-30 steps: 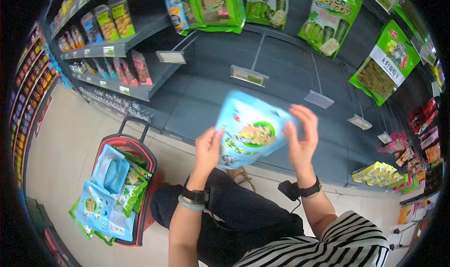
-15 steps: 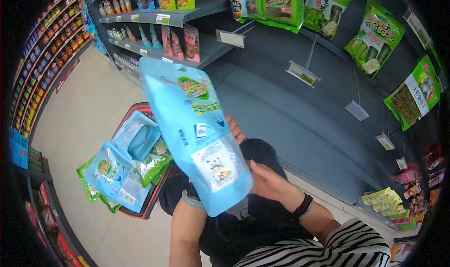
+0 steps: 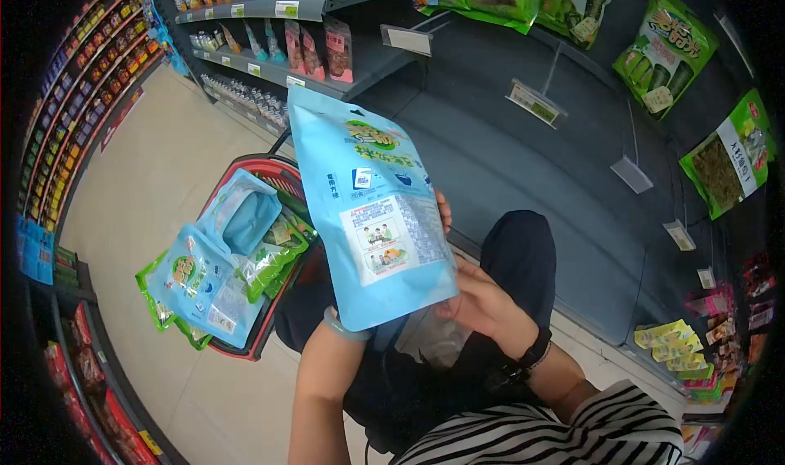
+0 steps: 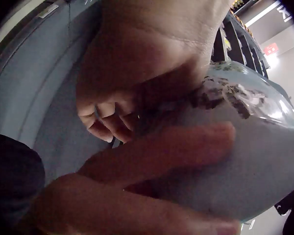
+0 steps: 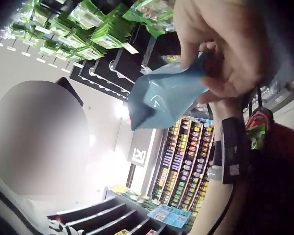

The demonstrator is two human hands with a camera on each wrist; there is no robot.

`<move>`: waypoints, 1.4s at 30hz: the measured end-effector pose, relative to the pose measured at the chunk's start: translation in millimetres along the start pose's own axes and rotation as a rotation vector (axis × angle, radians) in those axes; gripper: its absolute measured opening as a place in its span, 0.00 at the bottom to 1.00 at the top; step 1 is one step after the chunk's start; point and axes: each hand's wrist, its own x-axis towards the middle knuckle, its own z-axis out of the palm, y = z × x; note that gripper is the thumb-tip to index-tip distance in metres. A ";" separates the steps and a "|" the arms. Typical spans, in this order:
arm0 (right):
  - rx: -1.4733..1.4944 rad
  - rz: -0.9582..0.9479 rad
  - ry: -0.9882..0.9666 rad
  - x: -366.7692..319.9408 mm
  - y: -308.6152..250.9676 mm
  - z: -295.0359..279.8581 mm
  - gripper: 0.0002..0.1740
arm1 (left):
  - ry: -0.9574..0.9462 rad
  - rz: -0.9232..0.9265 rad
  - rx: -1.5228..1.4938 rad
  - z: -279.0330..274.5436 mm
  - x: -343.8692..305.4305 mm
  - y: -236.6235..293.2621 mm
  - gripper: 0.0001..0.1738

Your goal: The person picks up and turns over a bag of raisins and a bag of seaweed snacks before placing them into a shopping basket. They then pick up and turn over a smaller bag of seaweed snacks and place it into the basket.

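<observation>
I'm seeing blue pouch point(image 3: 372, 220) flipped since 1 s ago, back label now facing cam; L hand point(image 4: 152, 63) fingers curling behind it, R hand point(image 3: 478, 306) pinching bottom corner.

Glossy blue plastic pouch point(image 3: 372, 212)

A shop: stocked shelves point(image 3: 270, 7) with price tags point(image 3: 533, 103), hanging snack packets point(image 3: 666, 52), shopping basket point(image 3: 270, 318).

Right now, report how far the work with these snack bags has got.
Done: green bags hang along the top of the rack. In hand: one blue bag, held by the left hand and right hand. Left: more bags sit in the red basket, and several lower hooks look bare.
</observation>
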 end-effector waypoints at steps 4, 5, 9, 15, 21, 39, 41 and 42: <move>-0.169 -0.201 0.153 -8.7 -3.7 1.0 0.18 | 0.158 0.003 -0.046 -24.1 -21.3 -2.3 0.37; -0.171 -0.208 0.157 -10.4 -6.6 -1.6 0.18 | 0.209 0.004 -0.061 -31.4 -26.8 -2.3 0.39; -0.363 -0.464 0.310 -20.5 -25.0 -10.8 0.17 | 0.294 -0.007 -0.023 4.6 4.6 9.6 0.44; -0.567 -0.654 0.536 -29.9 -45.1 -32.6 0.16 | 0.135 0.028 0.287 47.7 12.9 8.6 0.45; -0.611 -0.628 0.531 -30.5 -45.2 -40.7 0.16 | 0.355 -0.128 0.687 56.0 6.7 3.3 0.34; -0.518 -0.598 0.402 -11.4 -36.1 -43.3 0.19 | 0.476 -0.028 0.765 62.3 -6.8 15.7 0.33; -0.660 -0.586 0.391 -9.7 -31.7 -45.1 0.17 | 0.548 0.003 0.713 60.4 -11.3 20.6 0.30; -0.662 -0.587 0.389 -7.8 -30.4 -41.9 0.17 | 0.547 0.006 0.713 57.2 -12.1 22.2 0.30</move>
